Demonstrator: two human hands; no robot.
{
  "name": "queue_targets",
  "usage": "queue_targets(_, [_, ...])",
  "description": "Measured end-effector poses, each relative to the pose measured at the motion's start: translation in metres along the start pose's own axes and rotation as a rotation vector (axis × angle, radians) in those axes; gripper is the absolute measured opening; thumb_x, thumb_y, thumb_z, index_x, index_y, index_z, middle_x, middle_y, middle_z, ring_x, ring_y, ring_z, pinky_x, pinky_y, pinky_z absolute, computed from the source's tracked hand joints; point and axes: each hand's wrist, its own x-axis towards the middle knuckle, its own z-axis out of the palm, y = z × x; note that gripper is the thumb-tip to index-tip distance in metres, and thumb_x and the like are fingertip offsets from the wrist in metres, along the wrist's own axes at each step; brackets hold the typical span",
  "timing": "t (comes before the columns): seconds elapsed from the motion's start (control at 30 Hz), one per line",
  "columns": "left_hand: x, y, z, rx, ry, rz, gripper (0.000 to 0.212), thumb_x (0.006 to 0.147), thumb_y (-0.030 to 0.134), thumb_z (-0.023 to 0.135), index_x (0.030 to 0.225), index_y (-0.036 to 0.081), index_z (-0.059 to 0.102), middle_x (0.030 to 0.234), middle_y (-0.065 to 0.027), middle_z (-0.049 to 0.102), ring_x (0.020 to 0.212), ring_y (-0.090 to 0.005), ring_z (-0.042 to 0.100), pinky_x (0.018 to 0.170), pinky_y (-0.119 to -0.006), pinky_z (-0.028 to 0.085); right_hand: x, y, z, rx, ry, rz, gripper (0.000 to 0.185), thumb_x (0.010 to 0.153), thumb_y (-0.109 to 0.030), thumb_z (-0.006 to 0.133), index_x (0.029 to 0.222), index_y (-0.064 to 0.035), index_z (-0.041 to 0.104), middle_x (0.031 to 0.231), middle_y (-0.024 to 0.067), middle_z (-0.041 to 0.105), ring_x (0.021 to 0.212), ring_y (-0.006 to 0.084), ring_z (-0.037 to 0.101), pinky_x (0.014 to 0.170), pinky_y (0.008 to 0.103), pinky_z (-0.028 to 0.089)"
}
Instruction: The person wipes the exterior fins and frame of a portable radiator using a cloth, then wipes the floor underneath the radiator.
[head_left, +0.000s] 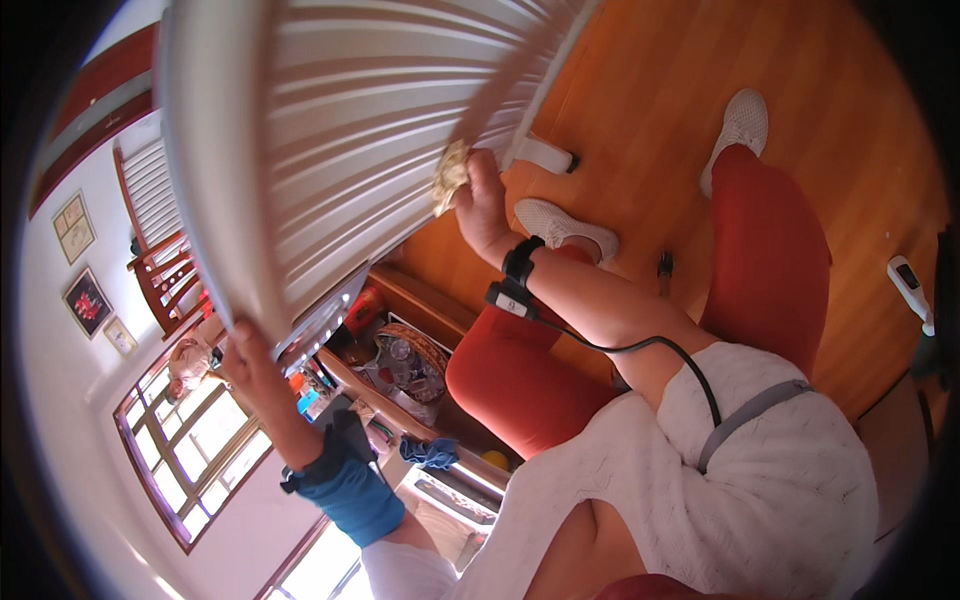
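Note:
A white ribbed panel, likely a radiator (360, 142), slants across the upper left, with a white foot (547, 154) at its lower end. My left hand (251, 367) grips its near left corner, fingers curled over the edge. My right hand (480, 202) holds a crumpled yellowish cloth (451, 176) against the ribbed face near its lower right edge. Black straps circle both wrists; the right one carries a small module (511, 300) with a black cable. A blue sleeve cover is on my left forearm. The underside of the left grip is hidden.
Below the panel stands open wooden furniture (420, 285) holding a woven basket (416, 337) and a clear plastic bottle (405, 356). A blue cloth (429, 453) hangs at its edge. A white handheld device (909, 289) lies at right. A wooden chair (161, 285) is behind the panel.

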Motion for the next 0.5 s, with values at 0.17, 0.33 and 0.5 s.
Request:
queue_targets(0.17, [0.010,-0.024,-0.010,-0.030,0.026,-0.016,0.056,0.084,0.048,0.035,0.103,-0.004,0.045,0.095,-0.0103,0.050,0.084,-0.0149,0.048,0.069,-0.027,0.039,0.025,0.086,-0.047,-0.421,0.146,0.372,0.011,0.072,0.001,0.043,0.083,0.0016,0.045,0.083,0.0147,0.046,0.080,0.0308,0.046,0.074,0.0349,0.037])
queue_targets(0.33, [0.007,-0.021,-0.007,0.039,0.159,-0.203,0.075,0.076,0.062,0.035,0.102,-0.008,0.044,0.088,-0.0157,0.051,0.072,-0.0201,0.054,0.048,-0.027,0.048,0.039,0.082,-0.069,-0.614,0.150,0.337,0.009,0.072,0.001,0.045,0.081,0.0010,0.047,0.084,0.0173,0.046,0.082,0.0329,0.046,0.071,0.0372,0.038])
queue_targets(0.5, [0.007,-0.019,-0.014,0.035,0.066,-0.198,0.079,0.074,0.064,0.038,0.106,-0.009,0.042,0.095,-0.0171,0.050,0.090,-0.0233,0.048,0.079,-0.034,0.036,0.051,0.098,-0.078,-0.819,-0.256,0.105,0.014,0.069,0.001,0.049,0.083,-0.0020,0.049,0.086,0.0132,0.047,0.081,0.0315,0.047,0.069,0.0373,0.039])
